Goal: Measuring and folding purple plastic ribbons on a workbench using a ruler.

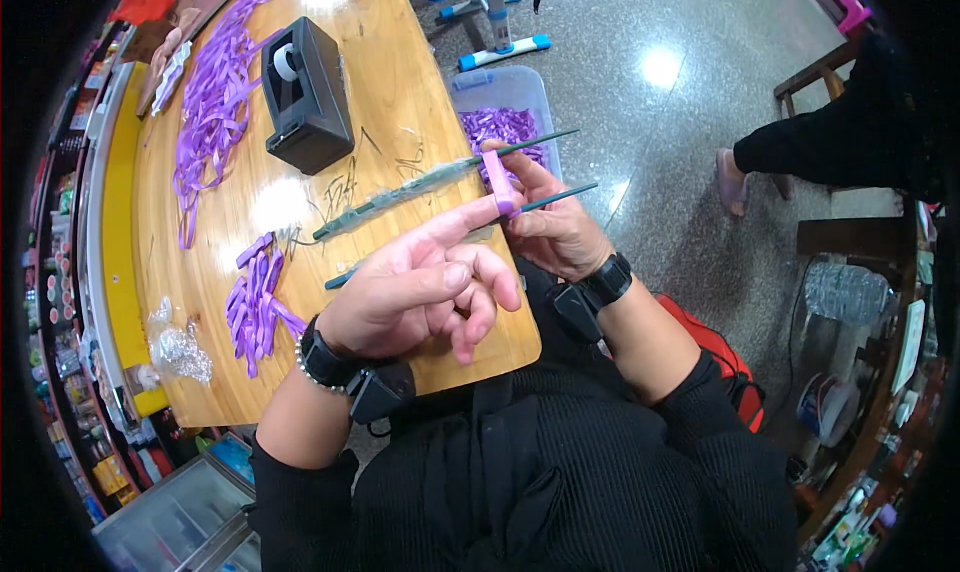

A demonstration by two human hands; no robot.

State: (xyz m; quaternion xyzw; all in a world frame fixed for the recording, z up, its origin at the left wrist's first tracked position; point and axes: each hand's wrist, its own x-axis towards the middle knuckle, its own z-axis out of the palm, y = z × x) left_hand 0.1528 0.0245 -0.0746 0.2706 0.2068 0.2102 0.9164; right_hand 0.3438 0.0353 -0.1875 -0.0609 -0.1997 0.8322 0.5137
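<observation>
At the table's right edge [510,344], the right hand [567,234] held a far rod [550,139] and near rod [570,193] apart between thumb and fingers; the left hand [415,297], forefinger extended, others loosely curled, touched the pink-purple ribbon [497,175] spanning them. Keeping it flat seemed wise.

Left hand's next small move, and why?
I'd probably have the left hand pinch the purple ribbon at the nearer dark green stick with its thumb: the ribbon stretches across from the farther stick, the index fingertip meets it, and the thumb holds nothing.
</observation>
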